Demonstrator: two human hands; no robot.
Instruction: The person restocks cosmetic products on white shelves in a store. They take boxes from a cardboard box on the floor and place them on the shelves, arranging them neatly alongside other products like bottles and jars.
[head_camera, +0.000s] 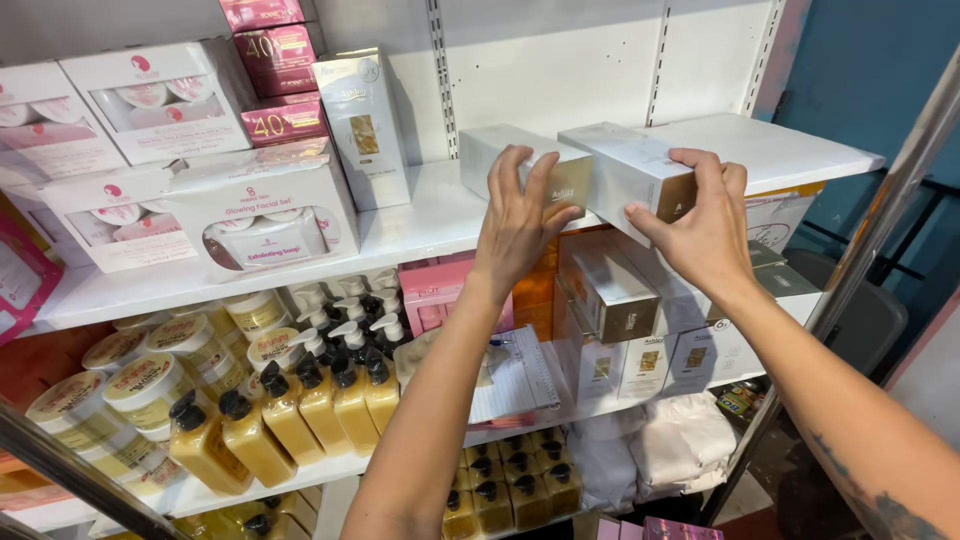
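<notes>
Two long white-and-gold boxes lie side by side on the upper white shelf (420, 215). My left hand (518, 215) is pressed over the front end of the left box (490, 150), fingers spread across it. My right hand (700, 225) grips the front end of the right box (625, 160), thumb below and fingers on top. The two boxes touch or nearly touch each other.
An upright white-and-gold box (362, 125) and white window boxes (255, 210) stand to the left on the same shelf. Below are yellow pump bottles (300, 400), cream jars (150, 385), pink boxes (435, 290) and more silver-white boxes (615, 295). A metal pole (880, 220) slants at right.
</notes>
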